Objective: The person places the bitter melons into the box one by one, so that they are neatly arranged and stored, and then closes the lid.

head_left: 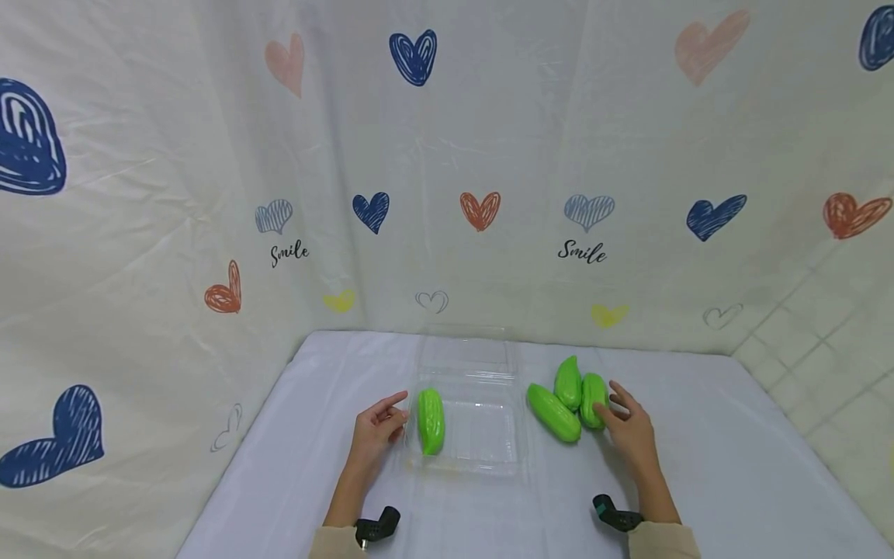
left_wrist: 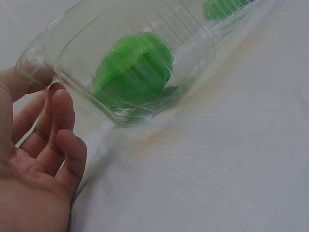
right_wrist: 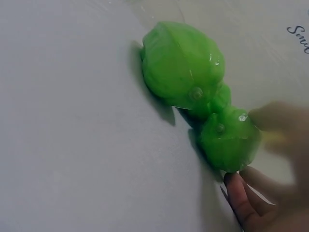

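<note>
A clear plastic clamshell box (head_left: pixel 482 442) lies with its lid folded back. One glossy, lumpy green toy vegetable (head_left: pixel 431 421), long like a bitter melon, rests along the box's left side. My left hand (head_left: pixel 377 431) holds the box by its left rim; in the left wrist view the fingers (left_wrist: pixel 63 108) are bent at the plastic edge. To the right of the box, several similar vegetables lie bunched together. My right hand (head_left: pixel 631 431) grips the rightmost vegetable (head_left: pixel 594 400), thumb on one side and fingers on the other, as the right wrist view shows.
Two more green vegetables, one slanted (head_left: pixel 554 413) and one farther back (head_left: pixel 569 383), lie against the gripped one. A white cloth (head_left: pixel 733 466) covers the table. Behind it hangs a curtain (head_left: pixel 517 155) printed with hearts. Each wrist wears a black camera (head_left: pixel 377 526).
</note>
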The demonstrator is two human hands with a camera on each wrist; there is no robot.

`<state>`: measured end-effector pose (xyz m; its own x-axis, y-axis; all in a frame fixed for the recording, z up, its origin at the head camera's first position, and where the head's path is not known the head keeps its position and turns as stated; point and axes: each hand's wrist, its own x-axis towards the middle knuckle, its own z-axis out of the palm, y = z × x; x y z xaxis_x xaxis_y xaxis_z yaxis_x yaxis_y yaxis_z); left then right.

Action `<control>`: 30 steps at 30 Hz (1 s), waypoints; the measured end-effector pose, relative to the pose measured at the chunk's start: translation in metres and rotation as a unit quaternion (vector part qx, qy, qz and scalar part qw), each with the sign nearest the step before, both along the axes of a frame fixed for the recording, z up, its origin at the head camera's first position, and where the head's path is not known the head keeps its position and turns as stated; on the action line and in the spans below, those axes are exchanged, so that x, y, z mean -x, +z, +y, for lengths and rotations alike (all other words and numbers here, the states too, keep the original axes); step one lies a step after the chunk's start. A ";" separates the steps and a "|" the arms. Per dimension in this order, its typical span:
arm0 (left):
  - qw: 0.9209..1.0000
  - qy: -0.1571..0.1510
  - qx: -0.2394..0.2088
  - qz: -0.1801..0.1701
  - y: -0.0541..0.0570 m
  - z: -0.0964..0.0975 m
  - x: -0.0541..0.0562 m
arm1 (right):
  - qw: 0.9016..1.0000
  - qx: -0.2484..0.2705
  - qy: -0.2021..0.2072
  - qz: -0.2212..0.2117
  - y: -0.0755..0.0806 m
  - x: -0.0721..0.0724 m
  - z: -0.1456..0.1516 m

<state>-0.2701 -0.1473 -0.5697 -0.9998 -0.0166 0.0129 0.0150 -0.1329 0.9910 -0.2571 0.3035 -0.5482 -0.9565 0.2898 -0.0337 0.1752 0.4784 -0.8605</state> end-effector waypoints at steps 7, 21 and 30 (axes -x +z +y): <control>1.000 0.002 0.011 0.005 0.001 0.000 -0.001 | 1.000 -0.012 0.011 -0.019 0.002 0.001 0.001; 1.000 0.005 0.015 0.002 0.002 0.001 -0.002 | 1.000 0.013 0.012 -0.015 0.006 -0.001 0.001; 1.000 0.004 0.017 0.005 0.004 0.001 -0.002 | 1.000 0.026 0.009 -0.007 0.012 -0.002 0.001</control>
